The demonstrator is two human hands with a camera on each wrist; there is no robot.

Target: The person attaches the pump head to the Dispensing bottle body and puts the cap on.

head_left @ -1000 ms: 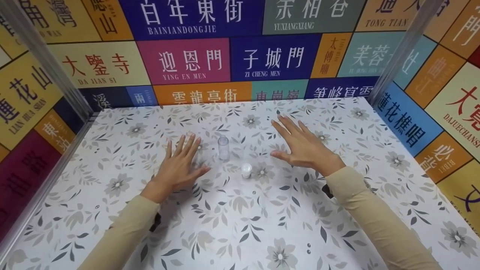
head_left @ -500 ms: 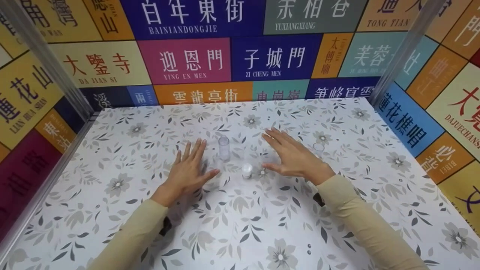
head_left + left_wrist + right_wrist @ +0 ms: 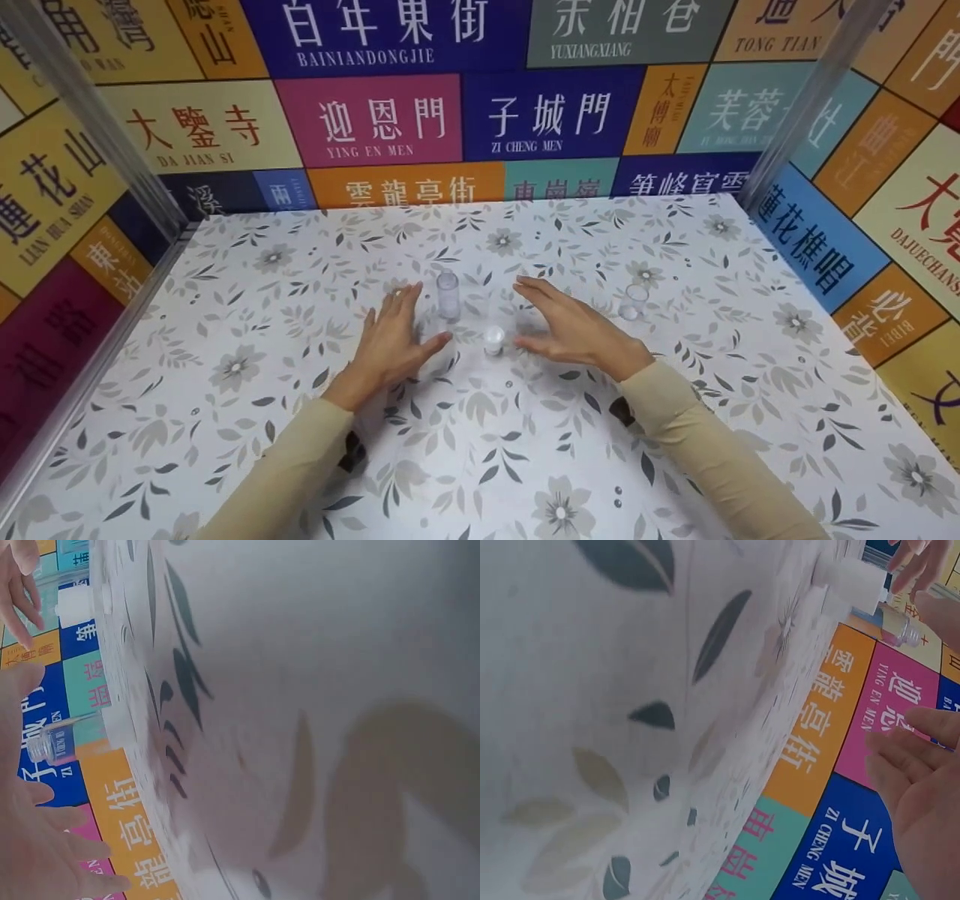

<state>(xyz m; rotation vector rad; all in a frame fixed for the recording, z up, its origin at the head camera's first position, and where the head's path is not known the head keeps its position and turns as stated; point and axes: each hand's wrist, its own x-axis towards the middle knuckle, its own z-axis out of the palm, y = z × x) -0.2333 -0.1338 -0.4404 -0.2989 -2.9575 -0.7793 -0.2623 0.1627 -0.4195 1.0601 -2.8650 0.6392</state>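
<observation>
A clear bottle (image 3: 448,296) with a bare threaded neck (image 3: 39,748) stands upright on the table. In front of it and to the right is a small white cap-like piece (image 3: 493,341), with a little tip on top in the right wrist view. My left hand (image 3: 388,343) hovers just left of the bottle, fingers extended and thumb apart. On the other side my right hand (image 3: 581,326) is held with fingers extended, close to the right of the white piece. Neither hand touches anything. A clear, cup-like cover (image 3: 634,302) stands behind the right wrist.
A white tablecloth (image 3: 480,480) with grey flowers and leaves covers the table. Panels (image 3: 367,120) with coloured street-name signs close off the back and both sides, and clear corner strips (image 3: 795,112) join them.
Both hands have moved inward, toward the bottle and the white piece, and the right hand has also come nearer. The clear cover, hidden earlier behind the right hand, now shows. The objects stay put.
</observation>
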